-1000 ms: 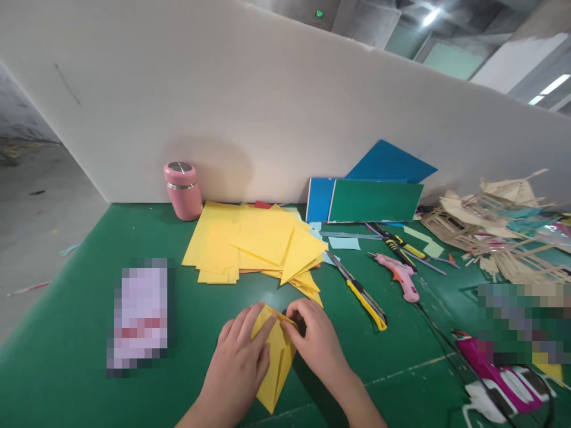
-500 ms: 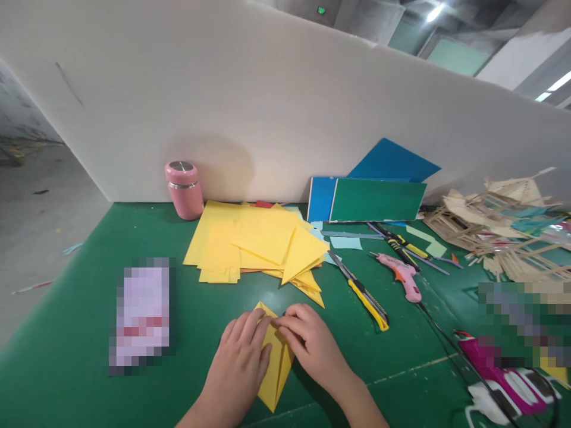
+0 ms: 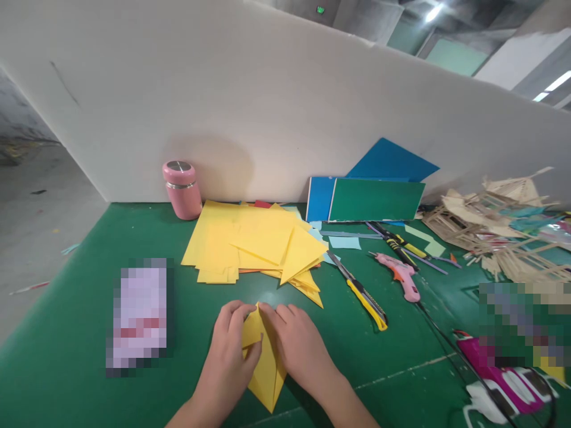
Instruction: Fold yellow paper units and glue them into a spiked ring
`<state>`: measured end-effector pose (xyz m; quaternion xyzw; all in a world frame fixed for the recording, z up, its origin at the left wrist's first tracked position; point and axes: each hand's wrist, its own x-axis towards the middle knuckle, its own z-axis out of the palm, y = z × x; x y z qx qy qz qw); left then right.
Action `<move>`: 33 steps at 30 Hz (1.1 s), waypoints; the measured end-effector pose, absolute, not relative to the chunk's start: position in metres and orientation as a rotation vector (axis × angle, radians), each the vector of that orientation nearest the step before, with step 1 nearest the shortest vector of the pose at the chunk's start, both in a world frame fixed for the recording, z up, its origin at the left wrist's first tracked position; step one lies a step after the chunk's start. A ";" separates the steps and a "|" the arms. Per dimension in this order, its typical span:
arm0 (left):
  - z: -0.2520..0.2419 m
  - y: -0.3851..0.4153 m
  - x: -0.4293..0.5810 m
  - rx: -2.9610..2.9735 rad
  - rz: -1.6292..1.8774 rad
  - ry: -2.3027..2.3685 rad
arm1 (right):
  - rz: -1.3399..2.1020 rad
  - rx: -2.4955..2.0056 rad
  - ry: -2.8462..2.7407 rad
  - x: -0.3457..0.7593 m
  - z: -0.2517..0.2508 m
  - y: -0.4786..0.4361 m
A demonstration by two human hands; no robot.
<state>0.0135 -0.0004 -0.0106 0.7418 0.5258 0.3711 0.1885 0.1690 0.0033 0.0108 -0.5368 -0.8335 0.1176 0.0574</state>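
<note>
A folded piece of yellow paper (image 3: 266, 371) lies on the green tabletop between my hands, its pointed ends facing toward and away from me. My left hand (image 3: 229, 345) pinches a raised flap on the paper's left side between thumb and fingers. At the upper right edge, my right hand (image 3: 301, 342) has its fingers closed on the paper near the far tip. Just beyond my hands lies a pile of yellow paper sheets (image 3: 218, 238), some of them folded.
Right of the pile lie a yellow utility knife (image 3: 368, 306) and a pink glue gun (image 3: 404, 276) with a cord. A pink flask (image 3: 182, 190) stands by the white partition (image 3: 267, 89). Wooden stick models (image 3: 486, 220) and a magenta power strip (image 3: 508, 374) occupy the right.
My left hand has shifted slightly left and lifted a flap of the folded paper. My right hand has come left, its fingers now close to the far tip.
</note>
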 end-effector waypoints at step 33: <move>0.005 0.025 -0.012 2.021 0.955 1.426 | 0.308 -1.534 -2.354 0.176 -0.005 -0.011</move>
